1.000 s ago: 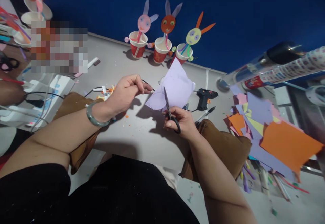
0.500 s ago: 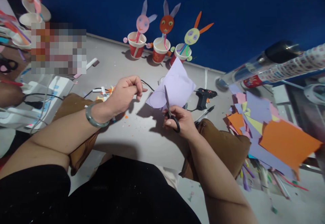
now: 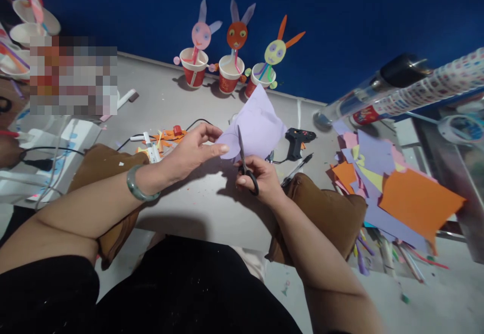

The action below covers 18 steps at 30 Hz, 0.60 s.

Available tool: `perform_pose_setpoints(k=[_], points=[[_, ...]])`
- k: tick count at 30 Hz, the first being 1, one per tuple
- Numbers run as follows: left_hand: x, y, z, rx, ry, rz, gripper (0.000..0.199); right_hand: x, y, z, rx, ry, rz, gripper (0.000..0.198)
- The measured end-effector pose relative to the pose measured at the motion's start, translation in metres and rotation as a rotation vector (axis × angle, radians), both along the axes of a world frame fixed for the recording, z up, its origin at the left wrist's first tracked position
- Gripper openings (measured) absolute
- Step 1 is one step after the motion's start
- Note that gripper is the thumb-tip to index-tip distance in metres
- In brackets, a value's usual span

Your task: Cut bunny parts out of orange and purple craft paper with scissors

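Note:
My left hand (image 3: 192,152), with a green bangle on its wrist, pinches the left edge of a light purple sheet of paper (image 3: 260,122). The thumb lies on the near side, and the fingertips are partly hidden behind the sheet. A curved pencil-like outline shows on the paper's left part. In my right hand (image 3: 266,181) are black-handled scissors (image 3: 242,150), fingers closed round the handles. Their blades point up and away from me against the paper, near the outline. The sheet is raised above the grey table (image 3: 185,205).
Three paper cups with rabbit-faced figures stand at the back, a red cup (image 3: 230,80) in the middle. A black glue gun (image 3: 297,142) lies right of the paper. Coloured paper (image 3: 416,198) is piled at right. Brown cushions (image 3: 321,213) flank my arms. Another person's hand (image 3: 9,152) shows at far left.
My left hand has moved right, from beside the sheet onto its left edge, and now grips it. My right hand still holds the scissors at the paper. The whole view has shifted slightly.

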State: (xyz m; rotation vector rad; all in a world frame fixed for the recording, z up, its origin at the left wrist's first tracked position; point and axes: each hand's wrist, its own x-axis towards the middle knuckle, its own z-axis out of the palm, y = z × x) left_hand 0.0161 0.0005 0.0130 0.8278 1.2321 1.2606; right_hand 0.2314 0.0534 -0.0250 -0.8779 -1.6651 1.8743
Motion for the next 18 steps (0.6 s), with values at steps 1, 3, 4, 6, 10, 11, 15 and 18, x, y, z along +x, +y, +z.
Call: perform_pose_setpoints(k=[1, 3, 4, 6, 10, 11, 15, 18], points=[[0.0005, -0.0005, -0.0019, 0.012, 0.019, -0.032, 0.043, -0.0004, -0.0006, -0.0005, 0.008, -0.005, 0.006, 0.056], [0.0010, -0.0011, -0.0037, 0.025, 0.046, -0.078, 0.040, -0.0009, -0.0016, -0.0013, 0.022, -0.015, 0.016, 0.056], [0.0011, -0.0012, -0.0036, 0.031, 0.058, -0.092, 0.039, -0.0010, -0.0019, -0.0016, 0.026, -0.018, 0.018, 0.056], [0.0010, -0.0012, -0.0029, 0.055, 0.088, -0.103, 0.040, -0.0009, -0.0023, -0.0024, 0.032, -0.024, 0.018, 0.056], [0.0001, -0.0013, -0.0032, 0.083, 0.142, -0.100, 0.037, -0.0001, -0.0026, -0.0030, 0.054, -0.031, 0.024, 0.056], [-0.0002, -0.0014, -0.0035, 0.079, 0.147, -0.099, 0.035, 0.0001, -0.0024, -0.0026, 0.058, -0.036, 0.029, 0.057], [-0.0010, -0.0019, -0.0028, 0.057, 0.160, -0.105, 0.029, 0.0011, -0.0010, 0.0001, 0.076, -0.060, 0.051, 0.059], [-0.0012, -0.0021, 0.0006, 0.068, 0.183, -0.113, 0.027, 0.0021, 0.0004, 0.0020, 0.088, -0.073, 0.052, 0.061]])
